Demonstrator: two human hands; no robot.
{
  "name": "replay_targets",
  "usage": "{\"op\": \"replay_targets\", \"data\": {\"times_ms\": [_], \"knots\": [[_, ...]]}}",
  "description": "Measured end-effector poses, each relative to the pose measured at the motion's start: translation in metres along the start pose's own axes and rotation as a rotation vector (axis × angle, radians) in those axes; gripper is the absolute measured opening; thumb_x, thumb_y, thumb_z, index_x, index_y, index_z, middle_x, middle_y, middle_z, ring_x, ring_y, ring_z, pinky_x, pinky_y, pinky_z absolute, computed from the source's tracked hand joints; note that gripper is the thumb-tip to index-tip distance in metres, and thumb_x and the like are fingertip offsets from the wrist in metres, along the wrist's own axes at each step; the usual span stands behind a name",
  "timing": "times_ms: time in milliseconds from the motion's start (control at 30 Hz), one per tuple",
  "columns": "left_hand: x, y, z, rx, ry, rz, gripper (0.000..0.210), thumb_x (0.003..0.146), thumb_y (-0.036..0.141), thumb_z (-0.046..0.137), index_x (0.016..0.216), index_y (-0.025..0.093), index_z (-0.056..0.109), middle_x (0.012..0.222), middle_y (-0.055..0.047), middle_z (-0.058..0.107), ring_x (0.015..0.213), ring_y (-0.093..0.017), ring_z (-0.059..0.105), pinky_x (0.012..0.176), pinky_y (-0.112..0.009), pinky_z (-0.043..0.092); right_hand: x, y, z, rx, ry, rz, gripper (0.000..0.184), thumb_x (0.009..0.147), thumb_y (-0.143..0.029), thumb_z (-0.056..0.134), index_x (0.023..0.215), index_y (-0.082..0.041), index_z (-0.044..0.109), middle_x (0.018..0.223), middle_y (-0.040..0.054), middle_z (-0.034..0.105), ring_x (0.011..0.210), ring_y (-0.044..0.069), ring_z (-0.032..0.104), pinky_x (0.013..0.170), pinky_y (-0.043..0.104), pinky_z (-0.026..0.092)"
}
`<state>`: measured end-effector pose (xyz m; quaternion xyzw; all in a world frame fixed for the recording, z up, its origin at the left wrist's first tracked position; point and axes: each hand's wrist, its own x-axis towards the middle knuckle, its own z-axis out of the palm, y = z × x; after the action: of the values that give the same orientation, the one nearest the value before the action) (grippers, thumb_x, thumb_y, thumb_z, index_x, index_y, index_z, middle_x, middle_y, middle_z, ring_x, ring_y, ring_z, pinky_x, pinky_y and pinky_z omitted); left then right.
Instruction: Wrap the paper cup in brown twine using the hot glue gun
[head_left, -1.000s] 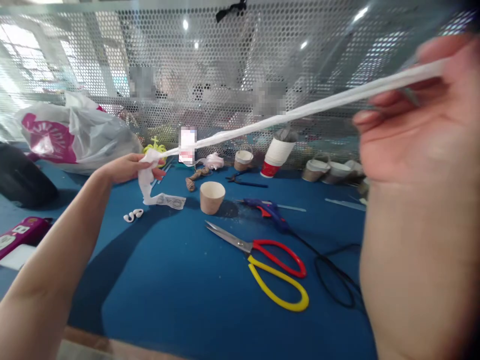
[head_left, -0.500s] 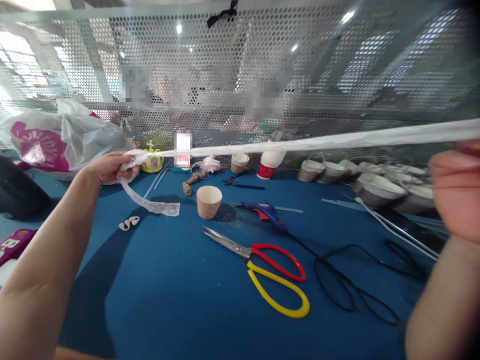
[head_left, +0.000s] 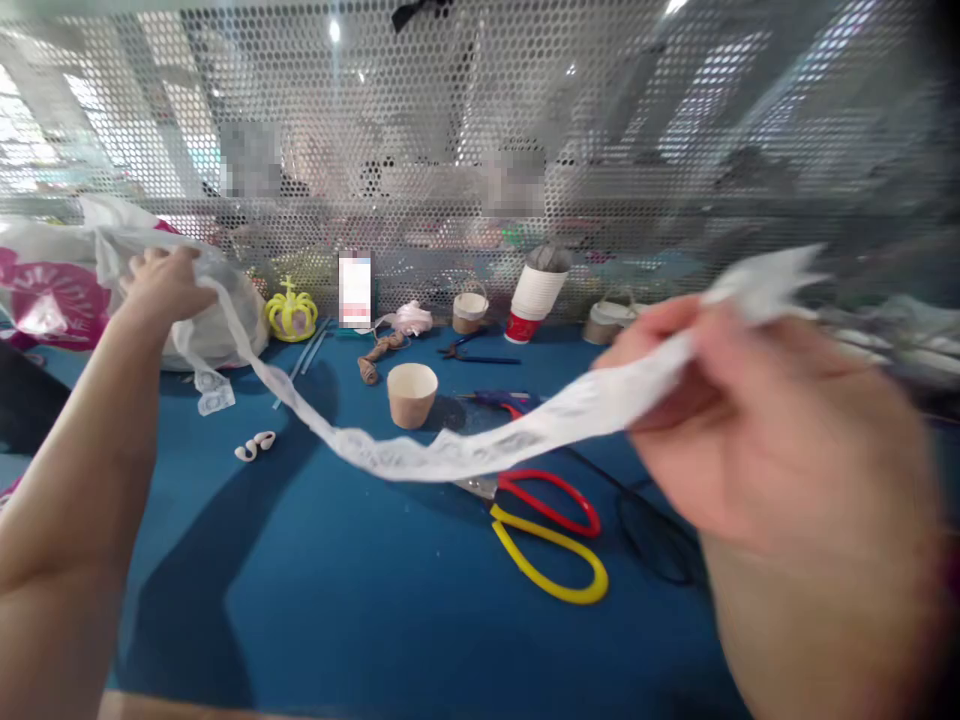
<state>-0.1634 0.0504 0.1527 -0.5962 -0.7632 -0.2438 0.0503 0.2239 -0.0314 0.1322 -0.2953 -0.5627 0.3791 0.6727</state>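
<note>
A white lace ribbon (head_left: 442,458) sags in a curve between my two hands. My right hand (head_left: 772,400), close to the camera and somewhat blurred, pinches it near one end, whose tip sticks up past the fingers. At the left, my left hand (head_left: 166,285) grips the ribbon in front of the plastic bag, and a short lace tail dangles below. Under the sagging lace lie scissors (head_left: 551,545) with one red and one yellow handle, their blades mostly covered. A small tan cup (head_left: 412,396) stands just behind the ribbon.
A blue glue gun (head_left: 499,398) lies behind the lace, its cord trailing right. Pliers (head_left: 480,357), a twine bundle (head_left: 379,357), stacked paper cups (head_left: 536,298) and a yellow crown-shaped piece (head_left: 291,312) line the back, before a perforated metal screen (head_left: 450,120). The plastic bag (head_left: 52,290) sits left.
The lace was stretched taut and now hangs slack. My right hand has come inward from the far right. My left hand has shifted left and up toward the bag.
</note>
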Motion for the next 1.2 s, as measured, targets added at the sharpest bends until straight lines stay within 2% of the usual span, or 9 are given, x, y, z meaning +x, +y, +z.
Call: {"op": "replay_targets", "data": {"times_ms": [100, 233, 333, 433, 600, 700, 833, 1000, 1200], "knots": [[-0.032, 0.045, 0.001, -0.181, -0.175, 0.159, 0.052, 0.074, 0.032, 0.058, 0.121, 0.01, 0.049, 0.118, -0.01, 0.055, 0.105, -0.027, 0.049, 0.093, -0.041, 0.034, -0.012, 0.018, 0.022, -0.015, -0.308, 0.281, 0.01, 0.077, -0.028, 0.062, 0.076, -0.023, 0.07, 0.07, 0.0005, 0.066, 0.057, 0.01, 0.059, 0.05, 0.024, 0.049], [-0.089, 0.108, 0.033, -0.747, -0.678, 0.465, 0.031, 0.076, 0.036, 0.055, 0.099, 0.015, 0.061, 0.095, -0.004, 0.066, 0.094, -0.019, 0.058, 0.085, -0.031, 0.042, -0.016, 0.05, 0.029, -0.065, -0.389, 0.473, 0.017, 0.074, -0.032, 0.063, 0.081, -0.018, 0.067, 0.072, 0.0031, 0.067, 0.064, 0.013, 0.061, 0.053, 0.024, 0.05], [-0.119, 0.129, 0.067, -1.026, -0.934, 0.482, 0.03, 0.073, 0.027, 0.06, 0.099, 0.016, 0.052, 0.078, -0.001, 0.064, 0.075, -0.014, 0.06, 0.068, -0.026, 0.045, -0.015, 0.063, 0.026, -0.089, -0.391, 0.505, 0.018, 0.073, -0.033, 0.065, 0.081, -0.017, 0.064, 0.071, 0.0017, 0.065, 0.062, 0.011, 0.06, 0.053, 0.023, 0.05], [-0.134, 0.132, 0.091, -1.093, -0.9, 0.379, 0.037, 0.067, 0.02, 0.066, 0.098, 0.016, 0.045, 0.058, 0.007, 0.053, 0.056, -0.009, 0.054, 0.054, -0.022, 0.04, -0.012, 0.07, 0.019, -0.131, -0.364, 0.518, 0.019, 0.07, -0.034, 0.066, 0.076, -0.017, 0.061, 0.065, -0.0006, 0.061, 0.054, 0.01, 0.057, 0.05, 0.023, 0.049], [-0.15, 0.136, 0.107, -1.212, -0.945, 0.294, 0.046, 0.062, 0.02, 0.071, 0.096, 0.018, 0.041, 0.081, 0.001, 0.059, 0.064, -0.01, 0.059, 0.061, -0.025, 0.045, -0.016, 0.078, 0.014, -0.143, -0.306, 0.52, 0.019, 0.07, -0.035, 0.065, 0.071, -0.018, 0.055, 0.062, -0.0023, 0.058, 0.053, 0.011, 0.056, 0.047, 0.024, 0.048], [-0.154, 0.14, 0.114, -1.259, -0.966, 0.245, 0.038, 0.065, 0.022, 0.068, 0.09, 0.017, 0.041, 0.074, 0.0, 0.062, 0.064, -0.01, 0.059, 0.059, -0.023, 0.043, -0.02, 0.08, 0.013, -0.145, -0.361, 0.504, 0.018, 0.073, -0.035, 0.064, 0.073, -0.018, 0.056, 0.068, -0.0014, 0.059, 0.058, 0.011, 0.058, 0.051, 0.023, 0.049], [-0.148, 0.137, 0.111, -1.195, -0.91, 0.262, 0.025, 0.071, 0.027, 0.064, 0.082, 0.016, 0.045, 0.061, 0.002, 0.062, 0.055, -0.009, 0.056, 0.054, -0.022, 0.04, -0.016, 0.081, 0.007, -0.182, -0.386, 0.482, 0.025, 0.075, -0.042, 0.062, 0.076, -0.017, 0.055, 0.068, 0.0, 0.06, 0.059, 0.011, 0.059, 0.047, 0.019, 0.046], [-0.136, 0.129, 0.101, -1.124, -0.901, 0.242, 0.02, 0.078, 0.036, 0.054, 0.075, 0.016, 0.05, 0.049, 0.004, 0.058, 0.047, -0.011, 0.056, 0.052, -0.024, 0.042, -0.007, 0.086, 0.001, 0.023, -0.454, 0.65, 0.038, 0.074, -0.053, 0.058, 0.086, -0.017, 0.057, 0.076, 0.003, 0.063, 0.062, 0.011, 0.06, 0.049, 0.02, 0.048], [-0.13, 0.127, 0.106, -1.172, -0.872, 0.1, 0.023, 0.075, 0.036, 0.055, 0.065, 0.016, 0.049, 0.053, 0.003, 0.054, 0.048, -0.011, 0.057, 0.051, -0.024, 0.042, -0.006, 0.085, 0.0, 0.03, -0.46, 0.673, 0.033, 0.07, -0.029, 0.068, 0.099, -0.019, 0.054, 0.078, 0.0002, 0.06, 0.064, 0.01, 0.059, 0.053, 0.021, 0.049]]}}
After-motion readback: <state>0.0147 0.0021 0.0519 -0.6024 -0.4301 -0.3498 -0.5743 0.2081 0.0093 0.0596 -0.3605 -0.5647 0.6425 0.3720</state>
